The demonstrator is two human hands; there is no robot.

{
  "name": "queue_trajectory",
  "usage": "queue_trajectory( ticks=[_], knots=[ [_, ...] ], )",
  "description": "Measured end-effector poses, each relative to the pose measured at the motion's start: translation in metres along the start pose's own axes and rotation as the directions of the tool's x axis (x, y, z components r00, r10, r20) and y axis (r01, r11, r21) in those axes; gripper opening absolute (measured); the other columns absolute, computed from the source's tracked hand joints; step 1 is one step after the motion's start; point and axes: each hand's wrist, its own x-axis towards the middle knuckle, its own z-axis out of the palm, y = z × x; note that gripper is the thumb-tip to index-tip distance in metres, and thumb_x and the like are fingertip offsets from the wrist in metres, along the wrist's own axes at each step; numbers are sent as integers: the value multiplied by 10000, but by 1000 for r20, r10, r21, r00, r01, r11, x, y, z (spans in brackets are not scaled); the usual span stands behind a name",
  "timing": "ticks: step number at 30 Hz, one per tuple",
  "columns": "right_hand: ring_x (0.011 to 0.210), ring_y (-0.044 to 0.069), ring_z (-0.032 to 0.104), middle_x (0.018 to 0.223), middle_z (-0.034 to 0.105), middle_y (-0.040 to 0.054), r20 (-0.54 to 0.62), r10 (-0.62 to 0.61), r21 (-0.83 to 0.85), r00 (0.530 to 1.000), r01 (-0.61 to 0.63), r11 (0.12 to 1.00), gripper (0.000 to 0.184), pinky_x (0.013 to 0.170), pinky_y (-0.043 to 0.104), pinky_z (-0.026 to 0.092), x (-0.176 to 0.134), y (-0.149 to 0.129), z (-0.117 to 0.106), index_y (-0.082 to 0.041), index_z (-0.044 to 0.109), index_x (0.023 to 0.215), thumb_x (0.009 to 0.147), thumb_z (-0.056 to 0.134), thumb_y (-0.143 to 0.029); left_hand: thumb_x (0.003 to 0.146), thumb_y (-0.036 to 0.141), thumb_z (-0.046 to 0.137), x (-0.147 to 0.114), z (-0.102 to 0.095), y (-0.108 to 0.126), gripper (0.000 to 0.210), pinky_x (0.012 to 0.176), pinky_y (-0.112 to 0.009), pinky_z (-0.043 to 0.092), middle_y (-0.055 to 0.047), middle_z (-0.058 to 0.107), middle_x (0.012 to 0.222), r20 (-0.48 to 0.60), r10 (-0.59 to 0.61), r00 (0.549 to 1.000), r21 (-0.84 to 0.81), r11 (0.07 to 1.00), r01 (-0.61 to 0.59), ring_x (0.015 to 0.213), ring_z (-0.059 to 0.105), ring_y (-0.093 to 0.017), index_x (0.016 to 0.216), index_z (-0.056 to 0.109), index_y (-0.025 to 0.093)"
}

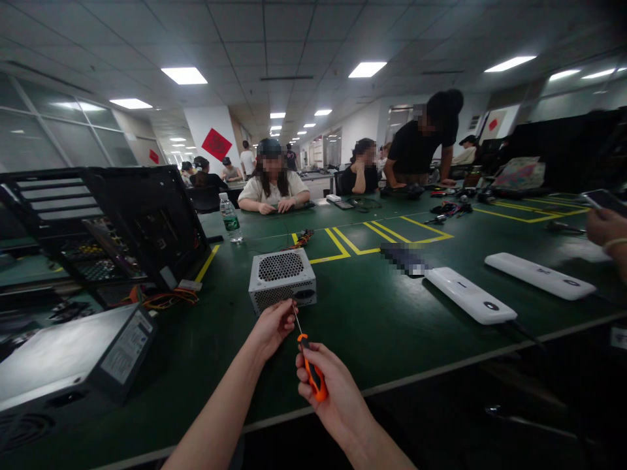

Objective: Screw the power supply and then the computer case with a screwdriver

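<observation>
In the head view my right hand (pixel 333 388) is wrapped around the orange and black handle of a screwdriver (pixel 313 375). Its thin metal shaft points up and away from me. My left hand (pixel 275 326) is closed in a pinch at the screwdriver's tip; whatever lies between those fingertips is hidden or too small to name. Just beyond the left hand, a grey metal power supply unit (pixel 283 282) rests on the green table, its honeycomb vent facing up and a socket on the side towards me. Whether the left fingers touch it, I cannot tell.
At the left stand an open black computer case (pixel 147 222) and a second power supply (pixel 83 359). A water bottle (pixel 230 219) is further back. Two white oblong devices (pixel 470 295) lie right on the green table (pixel 382 339). A person (pixel 272 183) sits opposite; another's hand (pixel 610 228) holds a phone.
</observation>
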Motion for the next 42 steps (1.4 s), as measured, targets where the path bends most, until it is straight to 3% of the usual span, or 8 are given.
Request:
queue_trajectory(
  ticks=[17, 23, 27, 31, 33, 37, 39, 42],
  knots=[
    [491, 63, 469, 589, 557, -1, 6, 12, -43, 1000, -12, 999, 256, 425, 156, 331, -3, -2, 2, -134, 533, 769, 560, 659, -210, 756, 166, 533, -1, 2, -1, 81, 378, -108, 296, -27, 520, 646, -17, 16, 1000, 46, 999, -16, 451, 408, -14, 759, 532, 85],
    [631, 102, 528, 802, 566, 27, 36, -193, -261, 981, 195, 945, 362, 512, 201, 397, -6, 0, -6, -148, 529, 967, 613, 600, -165, 760, 153, 522, -1, 3, 0, 70, 378, -104, 292, -27, 520, 645, -28, 5, 1000, 45, 999, -3, 445, 404, -10, 757, 532, 84],
    [765, 144, 545, 928, 526, 50, 126, -281, -472, 951, 307, 826, 409, 600, 248, 453, -7, -1, -20, -162, 457, 1074, 675, 542, -178, 741, 167, 548, 2, 1, -2, 78, 371, -114, 286, -23, 519, 629, -38, 16, 999, 41, 999, -15, 444, 410, -17, 730, 531, 91],
    [768, 154, 554, 1029, 513, 86, 230, -327, -647, 917, 395, 652, 327, 557, 257, 465, -11, -9, -35, -178, 440, 1092, 778, 441, -270, 733, 206, 560, 6, -2, -6, 114, 373, -120, 284, -11, 513, 625, -26, 58, 998, 99, 994, -55, 448, 412, -20, 735, 521, 99],
    [788, 165, 565, 1051, 520, 92, 235, -384, -733, 893, 422, 533, 330, 582, 274, 480, -13, -15, -43, -192, 440, 1109, 794, 418, -289, 733, 234, 557, 8, -3, -9, 135, 367, -125, 274, -4, 507, 626, -21, 77, 997, 175, 982, -73, 444, 410, -21, 734, 510, 107],
    [989, 189, 517, 1059, 538, 74, 305, -574, -847, 760, 492, 200, 319, 858, 337, 417, -11, -30, -58, -205, 480, 1084, 772, 453, -267, 742, 309, 525, 8, -3, -12, 192, 362, -145, 279, -14, 519, 673, -2, 101, 995, 338, 937, -94, 451, 429, -35, 751, 499, 119],
    [1001, 184, 512, 1059, 534, 74, 331, -607, -874, 722, 477, 92, 318, 872, 337, 410, -7, -36, -64, -200, 466, 1094, 785, 424, -260, 746, 351, 504, 5, -2, -11, 223, 377, -161, 315, -29, 537, 731, 22, 174, 985, 443, 881, -165, 490, 464, -56, 768, 500, 129],
    [987, 177, 521, 1041, 533, 70, 350, -619, -895, 703, 446, 1, 309, 855, 325, 425, -2, -41, -67, -197, 453, 1095, 797, 393, -253, 761, 405, 463, -1, -1, -9, 259, 436, -198, 380, -34, 556, 762, 82, 365, 927, 630, 702, -332, 572, 512, -100, 794, 515, 154]
  ],
)
